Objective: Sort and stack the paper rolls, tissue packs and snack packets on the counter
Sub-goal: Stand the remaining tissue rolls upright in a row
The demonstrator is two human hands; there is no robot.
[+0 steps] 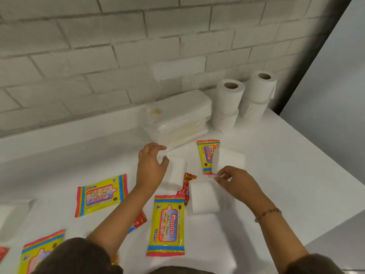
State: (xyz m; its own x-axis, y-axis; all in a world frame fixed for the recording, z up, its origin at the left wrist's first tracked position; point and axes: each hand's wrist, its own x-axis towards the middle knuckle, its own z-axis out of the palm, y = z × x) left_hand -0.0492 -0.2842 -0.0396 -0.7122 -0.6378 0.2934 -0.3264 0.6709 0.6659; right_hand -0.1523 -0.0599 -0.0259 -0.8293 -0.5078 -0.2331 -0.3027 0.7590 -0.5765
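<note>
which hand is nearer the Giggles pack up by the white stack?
Right. The right hand sits just below the Giggles pack, fingertips by its lower corner. The left hand is farther off to its left, over a white pack.

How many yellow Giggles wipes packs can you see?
4: one by the left forearm, one in front of the person, one bottom left, part hidden by the sleeve, one half under white paper. More may be hidden.

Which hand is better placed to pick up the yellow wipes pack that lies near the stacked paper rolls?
The right hand, probably. Its fingertips are already beside the lower end of that wipes pack, touching a white pack that overlaps it. The left hand sits further left, curled over another white pack.
</note>
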